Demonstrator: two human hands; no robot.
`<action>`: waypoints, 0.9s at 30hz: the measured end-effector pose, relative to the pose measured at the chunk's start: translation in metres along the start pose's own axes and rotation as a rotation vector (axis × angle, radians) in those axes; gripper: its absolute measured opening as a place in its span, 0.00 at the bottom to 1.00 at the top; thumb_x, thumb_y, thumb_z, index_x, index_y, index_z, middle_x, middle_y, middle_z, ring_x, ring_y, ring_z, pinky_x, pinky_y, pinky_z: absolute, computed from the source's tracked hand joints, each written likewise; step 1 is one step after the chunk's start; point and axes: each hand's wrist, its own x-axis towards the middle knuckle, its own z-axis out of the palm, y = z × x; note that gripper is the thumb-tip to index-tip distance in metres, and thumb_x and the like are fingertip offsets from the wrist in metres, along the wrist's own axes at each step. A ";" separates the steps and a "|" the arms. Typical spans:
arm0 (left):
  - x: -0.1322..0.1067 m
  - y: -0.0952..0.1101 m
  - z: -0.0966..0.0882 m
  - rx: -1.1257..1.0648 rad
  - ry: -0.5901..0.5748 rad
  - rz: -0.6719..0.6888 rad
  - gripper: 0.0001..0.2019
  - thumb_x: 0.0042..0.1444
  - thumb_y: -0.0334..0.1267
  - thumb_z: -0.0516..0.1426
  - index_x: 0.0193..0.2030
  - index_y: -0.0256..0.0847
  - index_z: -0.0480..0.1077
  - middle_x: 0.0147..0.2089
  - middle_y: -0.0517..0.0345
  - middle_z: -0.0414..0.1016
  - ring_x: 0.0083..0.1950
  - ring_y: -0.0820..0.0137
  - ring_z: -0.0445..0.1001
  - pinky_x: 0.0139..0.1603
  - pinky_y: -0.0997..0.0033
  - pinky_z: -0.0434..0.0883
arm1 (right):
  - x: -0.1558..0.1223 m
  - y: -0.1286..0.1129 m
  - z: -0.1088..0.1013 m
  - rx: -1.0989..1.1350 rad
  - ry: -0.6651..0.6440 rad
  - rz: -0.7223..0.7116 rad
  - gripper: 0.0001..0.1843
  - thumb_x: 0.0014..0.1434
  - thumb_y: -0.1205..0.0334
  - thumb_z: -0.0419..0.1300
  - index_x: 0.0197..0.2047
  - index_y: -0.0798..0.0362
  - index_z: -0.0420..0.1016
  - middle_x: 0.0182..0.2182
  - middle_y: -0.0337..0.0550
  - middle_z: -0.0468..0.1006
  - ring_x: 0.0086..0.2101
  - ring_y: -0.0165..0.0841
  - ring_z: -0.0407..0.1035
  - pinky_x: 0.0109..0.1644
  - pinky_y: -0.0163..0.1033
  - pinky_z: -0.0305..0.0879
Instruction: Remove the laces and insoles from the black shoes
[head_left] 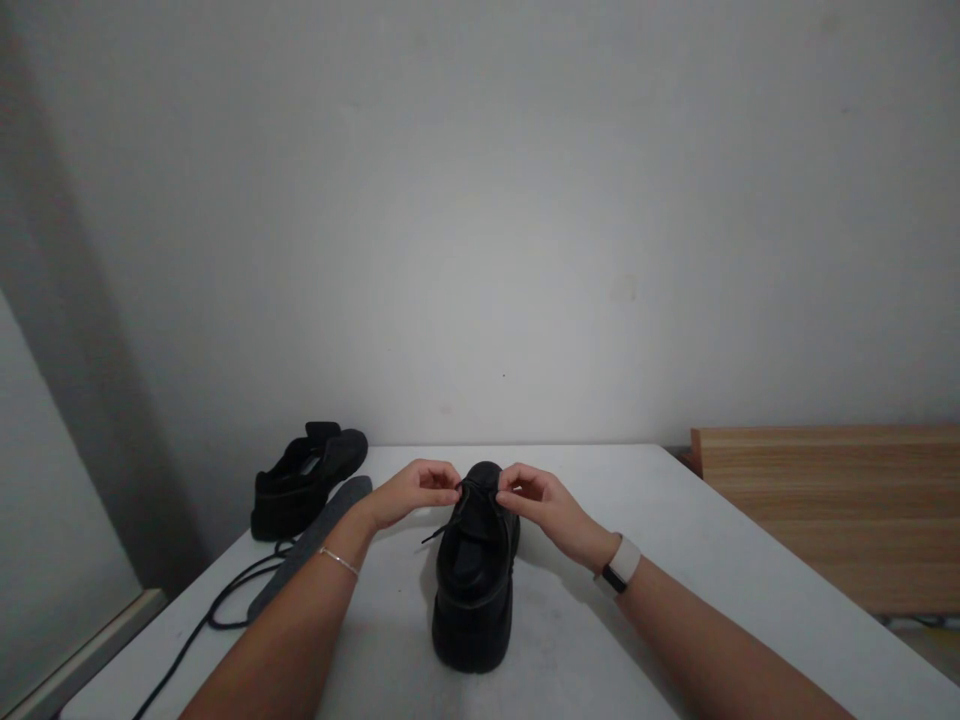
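Now both hands work a lace on a shoe.
Left hand and right hand each pinch the lace shut-fingered; shoe stands mid-table, heel nearest.

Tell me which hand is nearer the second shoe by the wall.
Left. The left hand pinches lace just right of that second shoe; the right hand is beyond the middle shoe.

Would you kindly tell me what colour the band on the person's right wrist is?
The wrist band is white with a small black face, shown best in the head view.
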 end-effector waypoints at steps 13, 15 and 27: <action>0.009 -0.011 0.007 -0.191 0.206 0.089 0.12 0.52 0.43 0.65 0.34 0.37 0.70 0.21 0.65 0.68 0.23 0.78 0.64 0.27 0.78 0.61 | 0.000 -0.007 -0.006 0.147 0.031 0.049 0.15 0.57 0.51 0.64 0.30 0.54 0.69 0.20 0.33 0.68 0.23 0.26 0.60 0.31 0.35 0.51; 0.008 -0.010 0.007 -0.208 0.205 0.089 0.13 0.53 0.44 0.65 0.32 0.37 0.70 0.18 0.68 0.63 0.18 0.81 0.57 0.23 0.80 0.56 | -0.001 -0.008 -0.006 0.158 -0.061 0.093 0.18 0.57 0.49 0.63 0.27 0.55 0.68 0.19 0.34 0.68 0.22 0.26 0.59 0.29 0.35 0.50; -0.001 -0.014 -0.012 -0.195 0.160 0.084 0.26 0.56 0.58 0.56 0.23 0.35 0.71 0.06 0.68 0.53 0.08 0.82 0.43 0.13 0.77 0.43 | 0.004 0.008 -0.012 -0.114 0.032 0.146 0.21 0.47 0.46 0.70 0.31 0.54 0.71 0.20 0.33 0.70 0.20 0.24 0.60 0.25 0.33 0.52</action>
